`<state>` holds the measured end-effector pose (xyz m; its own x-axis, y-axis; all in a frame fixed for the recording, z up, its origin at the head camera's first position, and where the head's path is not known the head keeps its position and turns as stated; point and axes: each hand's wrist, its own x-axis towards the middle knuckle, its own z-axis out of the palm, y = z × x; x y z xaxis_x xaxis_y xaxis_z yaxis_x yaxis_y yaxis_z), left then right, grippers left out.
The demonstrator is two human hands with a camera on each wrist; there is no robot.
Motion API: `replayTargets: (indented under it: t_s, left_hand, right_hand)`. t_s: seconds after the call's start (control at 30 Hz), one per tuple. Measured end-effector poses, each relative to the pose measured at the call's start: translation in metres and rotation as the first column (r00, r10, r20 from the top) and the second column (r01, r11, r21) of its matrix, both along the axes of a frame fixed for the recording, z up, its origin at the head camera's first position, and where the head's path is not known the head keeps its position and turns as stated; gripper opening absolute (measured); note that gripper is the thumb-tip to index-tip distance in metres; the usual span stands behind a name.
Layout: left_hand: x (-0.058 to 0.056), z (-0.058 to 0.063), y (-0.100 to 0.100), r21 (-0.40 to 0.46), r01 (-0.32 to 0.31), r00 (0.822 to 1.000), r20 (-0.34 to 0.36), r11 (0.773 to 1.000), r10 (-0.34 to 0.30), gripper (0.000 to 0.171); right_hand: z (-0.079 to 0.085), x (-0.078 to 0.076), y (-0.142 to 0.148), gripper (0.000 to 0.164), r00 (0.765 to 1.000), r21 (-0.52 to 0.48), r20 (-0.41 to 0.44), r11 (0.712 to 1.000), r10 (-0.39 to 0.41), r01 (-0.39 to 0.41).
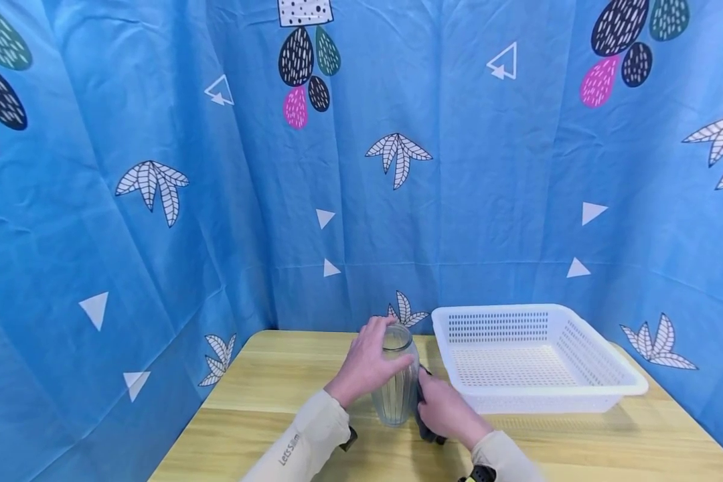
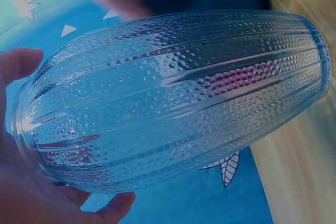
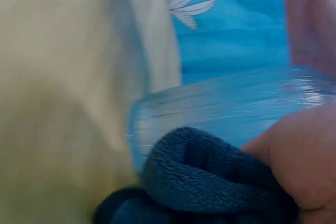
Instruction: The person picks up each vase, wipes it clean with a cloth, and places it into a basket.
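A clear ribbed glass vase (image 1: 394, 395) with a dimpled surface stands upright on the wooden table, slightly tilted if at all. Around its rim and upper part, my left hand (image 1: 370, 358) grips it, thumb on one side and fingers on the other, as the left wrist view shows with the vase (image 2: 178, 103). My right hand (image 1: 448, 410) holds a bunched dark grey cloth (image 3: 210, 177) against or close beside the vase's right side. In the right wrist view the cloth's folds cover part of the vase (image 3: 210, 103).
A white perforated plastic basket (image 1: 539, 389) stands to the right on the wooden table (image 1: 265, 388). A blue patterned curtain (image 1: 361, 201) hangs behind the table and along its sides.
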<state>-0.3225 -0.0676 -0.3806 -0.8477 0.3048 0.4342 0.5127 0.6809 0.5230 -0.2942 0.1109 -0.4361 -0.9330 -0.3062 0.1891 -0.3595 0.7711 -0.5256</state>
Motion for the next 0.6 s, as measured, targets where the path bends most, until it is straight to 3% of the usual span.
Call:
replayTargets:
  t_s: [0.17, 0.43, 0.6]
  left_hand:
    - [0.001, 0.000, 0.000, -0.014, -0.007, 1.000, 0.010, 1.000, 0.007, 0.074]
    - [0.001, 0.001, -0.001, -0.021, -0.028, 0.999, 0.018, 0.999, 0.028, 0.072]
    - [0.002, 0.001, -0.001, -0.014, -0.031, 0.999, 0.027, 0.999, 0.032, 0.072]
  right_hand:
    - [-0.016, 0.002, -0.001, 0.069, 1.000, 0.093, -0.030, 0.996, -0.006, 0.009]
    - [-0.017, 0.009, -0.005, 0.073, 0.995, 0.122, -0.067, 0.990, -0.070, 0.078]
    - [-0.021, 0.018, -0.006, 0.072, 0.969, 0.155, -0.223, 0.978, -0.103, 0.140]
